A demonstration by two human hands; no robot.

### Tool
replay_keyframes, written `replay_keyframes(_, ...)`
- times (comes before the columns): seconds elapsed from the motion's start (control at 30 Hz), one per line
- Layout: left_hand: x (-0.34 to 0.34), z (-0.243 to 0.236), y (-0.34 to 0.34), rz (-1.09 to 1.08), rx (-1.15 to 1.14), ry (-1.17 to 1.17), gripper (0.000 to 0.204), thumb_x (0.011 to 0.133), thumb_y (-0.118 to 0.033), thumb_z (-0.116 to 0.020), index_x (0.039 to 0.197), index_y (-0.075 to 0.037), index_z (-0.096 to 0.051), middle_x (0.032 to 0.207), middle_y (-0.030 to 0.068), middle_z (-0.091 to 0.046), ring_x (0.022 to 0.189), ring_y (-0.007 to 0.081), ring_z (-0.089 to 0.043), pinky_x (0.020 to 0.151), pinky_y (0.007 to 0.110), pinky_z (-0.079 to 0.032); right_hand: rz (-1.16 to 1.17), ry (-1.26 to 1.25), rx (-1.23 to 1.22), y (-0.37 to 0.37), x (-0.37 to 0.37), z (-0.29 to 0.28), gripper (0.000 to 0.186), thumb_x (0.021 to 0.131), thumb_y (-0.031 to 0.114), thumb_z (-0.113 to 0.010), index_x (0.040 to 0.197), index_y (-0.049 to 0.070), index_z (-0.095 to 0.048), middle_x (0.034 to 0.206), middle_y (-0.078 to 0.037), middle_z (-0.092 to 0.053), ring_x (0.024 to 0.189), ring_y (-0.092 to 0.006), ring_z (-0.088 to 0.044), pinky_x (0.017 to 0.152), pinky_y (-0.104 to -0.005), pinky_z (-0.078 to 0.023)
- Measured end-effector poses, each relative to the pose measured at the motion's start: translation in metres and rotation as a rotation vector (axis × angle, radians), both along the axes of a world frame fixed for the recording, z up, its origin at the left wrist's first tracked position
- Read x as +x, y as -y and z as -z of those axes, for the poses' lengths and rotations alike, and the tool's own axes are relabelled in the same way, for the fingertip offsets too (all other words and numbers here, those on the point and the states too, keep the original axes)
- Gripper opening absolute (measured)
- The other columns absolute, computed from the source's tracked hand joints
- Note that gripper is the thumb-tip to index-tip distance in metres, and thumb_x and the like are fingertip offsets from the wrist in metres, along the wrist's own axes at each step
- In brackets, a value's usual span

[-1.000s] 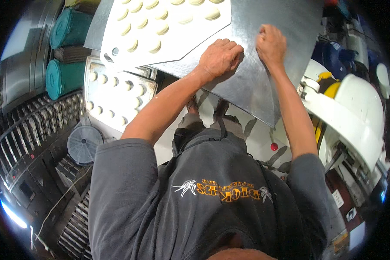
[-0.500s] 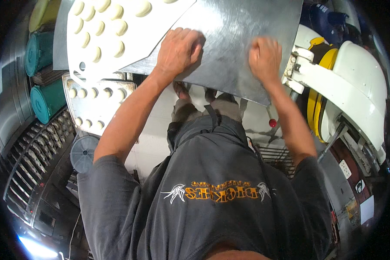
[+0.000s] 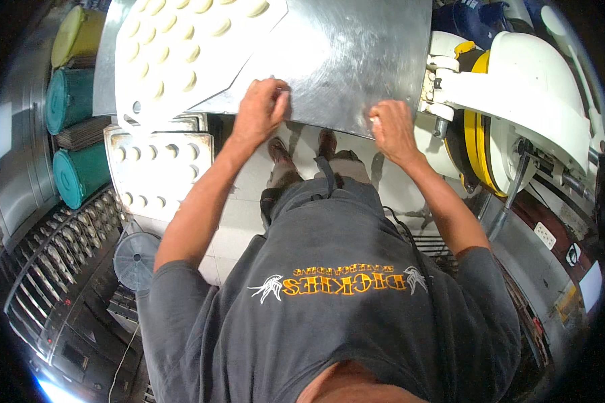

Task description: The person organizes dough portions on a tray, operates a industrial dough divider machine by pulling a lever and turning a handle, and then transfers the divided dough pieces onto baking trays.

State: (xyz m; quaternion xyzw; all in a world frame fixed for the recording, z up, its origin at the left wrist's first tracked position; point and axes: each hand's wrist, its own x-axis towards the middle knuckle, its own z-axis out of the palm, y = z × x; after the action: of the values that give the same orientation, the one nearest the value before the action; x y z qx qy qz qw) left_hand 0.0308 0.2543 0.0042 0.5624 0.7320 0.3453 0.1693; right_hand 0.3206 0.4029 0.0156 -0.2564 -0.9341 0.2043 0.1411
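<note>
A bare metal baking sheet (image 3: pixel 343 60) lies tilted in front of me on a work surface. My left hand (image 3: pixel 259 111) grips its near edge, fingers curled over the rim. My right hand (image 3: pixel 390 127) holds the same edge further right, close to the sheet's corner. Under the sheet's left side lies a white tray (image 3: pixel 175 54) covered with several rows of pale round dough pieces. A second white tray (image 3: pixel 158 174) with round hollows sits lower, left of my left forearm.
A white and yellow machine (image 3: pixel 517 94) stands right beside the sheet. Green and yellow drums (image 3: pixel 81 174) are stacked at the far left. Wire racks (image 3: pixel 54 269) and a round grey lid (image 3: pixel 136 258) sit at lower left. My shoes (image 3: pixel 302 151) show on the pale floor.
The sheet has come nearer to me and my hands have slid from its top surface back to its near edge, now gripping it.
</note>
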Motion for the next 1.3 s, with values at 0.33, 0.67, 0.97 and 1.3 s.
replay_keyframes(0.33,-0.004,0.006,-0.088,0.022,0.116,-0.215,0.019,0.08,-0.016,-0.071,0.098,-0.014,-0.066,0.085,0.0067,-0.066,0.087,0.0288,-0.063,0.082,0.043,-0.05,0.161,-0.089,0.158,-0.083,-0.133,0.012,0.012,0.081,0.015,-0.06,0.09,0.008,-0.062,0.092,-0.014,-0.061,0.091,-0.0342,-0.057,0.082,-0.0492,-0.044)
replay_keyframes(0.67,0.0,-0.001,-0.007,0.023,0.021,-0.014,0.015,0.091,-0.013,-0.065,0.104,-0.006,-0.066,0.092,0.0159,-0.067,0.089,0.0328,-0.064,0.081,0.043,-0.05,-0.03,-0.006,-0.011,0.001,-0.009,0.007,0.017,0.083,0.013,-0.06,0.099,0.008,-0.06,0.095,-0.013,-0.057,0.094,-0.0331,-0.052,0.085,-0.0464,-0.041)
replay_keyframes(0.97,-0.02,0.01,-0.088,0.04,0.174,-0.218,0.015,0.079,-0.016,-0.071,0.092,-0.011,-0.064,0.086,0.0071,-0.066,0.089,0.0291,-0.063,0.085,0.042,-0.05,0.109,-0.097,0.166,-0.074,-0.115,0.025,0.009,0.081,0.016,-0.059,0.089,0.013,-0.062,0.091,-0.007,-0.059,0.09,-0.031,-0.055,0.081,-0.0447,-0.041)
replay_keyframes(1.3,0.004,0.003,-0.04,-0.027,0.086,-0.024,0.011,0.083,-0.011,-0.067,0.092,-0.005,-0.067,0.087,0.013,-0.066,0.086,0.034,-0.062,0.077,0.044,-0.05,-0.036,0.04,-0.067,-0.015,-0.068,0.006,0.01,0.089,0.016,-0.056,0.092,0.007,-0.059,0.098,-0.014,-0.06,0.09,-0.0347,-0.053,0.084,-0.0483,-0.041)
